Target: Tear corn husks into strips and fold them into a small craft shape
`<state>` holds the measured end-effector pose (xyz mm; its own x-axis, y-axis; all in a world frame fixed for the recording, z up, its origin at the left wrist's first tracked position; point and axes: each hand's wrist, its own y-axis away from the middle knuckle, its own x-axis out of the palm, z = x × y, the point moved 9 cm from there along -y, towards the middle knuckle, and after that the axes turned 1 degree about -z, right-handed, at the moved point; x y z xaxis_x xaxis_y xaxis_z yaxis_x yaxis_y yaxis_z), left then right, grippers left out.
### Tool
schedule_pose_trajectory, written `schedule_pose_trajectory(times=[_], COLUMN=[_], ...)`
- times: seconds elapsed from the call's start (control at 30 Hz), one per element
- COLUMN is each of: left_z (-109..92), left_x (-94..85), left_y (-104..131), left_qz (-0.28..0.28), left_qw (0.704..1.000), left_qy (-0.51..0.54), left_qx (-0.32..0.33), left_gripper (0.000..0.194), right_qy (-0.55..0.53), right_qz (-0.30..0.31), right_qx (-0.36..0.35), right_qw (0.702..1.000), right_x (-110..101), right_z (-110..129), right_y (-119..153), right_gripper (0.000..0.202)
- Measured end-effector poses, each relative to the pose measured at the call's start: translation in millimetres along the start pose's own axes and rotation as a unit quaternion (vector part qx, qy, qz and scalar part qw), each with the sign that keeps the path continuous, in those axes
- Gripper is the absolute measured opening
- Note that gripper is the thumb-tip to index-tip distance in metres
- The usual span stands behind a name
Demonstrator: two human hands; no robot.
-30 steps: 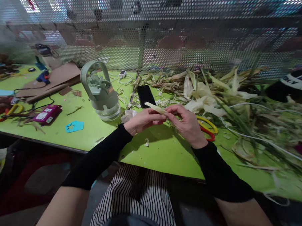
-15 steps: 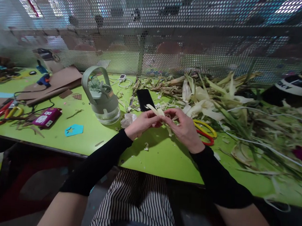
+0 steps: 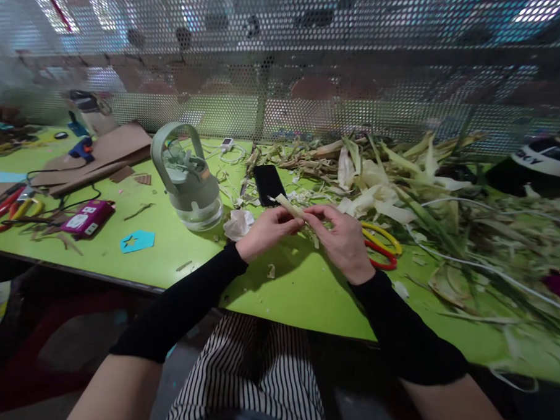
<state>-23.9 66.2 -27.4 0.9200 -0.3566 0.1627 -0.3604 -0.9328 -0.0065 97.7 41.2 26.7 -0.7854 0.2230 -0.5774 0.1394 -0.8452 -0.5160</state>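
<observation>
Between my two hands is a pale strip of corn husk [image 3: 288, 205], its narrow end pointing up and to the left. My left hand [image 3: 272, 229] pinches it from the left, thumb against fingers. My right hand [image 3: 340, 237] pinches it from the right, the thumbs almost touching. A short end of husk hangs below the fingers. Just beyond the hands lies a black phone [image 3: 269, 183]. Scissors with red and yellow handles [image 3: 381, 239] lie beside my right hand, partly hidden by it. A crumpled white tissue [image 3: 238, 224] sits by my left wrist.
A pale green water bottle [image 3: 190, 187] stands left of my hands. Heaped corn husks [image 3: 402, 178] cover the right side, crossed by a white cable [image 3: 486, 273]. At left are a purple power strip [image 3: 88, 219], more scissors [image 3: 13, 211] and brown cardboard [image 3: 110, 150]. A perforated metal screen [image 3: 221, 77] closes the back.
The husk strip has turned in my fingers and looks narrower, more folded together. My hands have barely shifted and both still pinch it.
</observation>
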Motion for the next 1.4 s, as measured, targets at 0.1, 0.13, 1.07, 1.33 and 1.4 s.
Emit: schedule_pose_trajectory(times=[0.1, 0.13, 1.07, 1.33, 1.4], left_z=[3.7, 4.7, 0.7, 0.9, 1.0], left_x=[1.7, 1.9, 7.7, 4.8, 5.1], left_y=[1.7, 2.2, 5.2, 6.6, 6.4], left_qz=[0.014, 0.017, 0.045, 0.026, 0.024], left_qw=[0.997, 0.994, 0.984, 0.984, 0.984], left_qy=[0.068, 0.093, 0.155, 0.151, 0.154], left_qx=[-0.035, -0.047, -0.080, -0.086, -0.087], left_gripper=[0.012, 0.014, 0.012, 0.008, 0.003], right_qy=[-0.020, -0.041, -0.082, -0.168, -0.171], right_qz=[0.000, 0.001, 0.047, 0.023, 0.004], right_qx=[0.000, 0.000, 0.023, 0.080, 0.088], right_qw=[1.000, 0.999, 0.995, 0.982, 0.981], right_x=[-1.5, -2.2, -0.3, -3.6, -6.6], right_z=[2.9, 3.6, -0.3, -12.0, -17.3], right_y=[-0.8, -1.2, -5.4, -4.3, -4.1], right_gripper=[0.016, 0.014, 0.014, 0.020, 0.021])
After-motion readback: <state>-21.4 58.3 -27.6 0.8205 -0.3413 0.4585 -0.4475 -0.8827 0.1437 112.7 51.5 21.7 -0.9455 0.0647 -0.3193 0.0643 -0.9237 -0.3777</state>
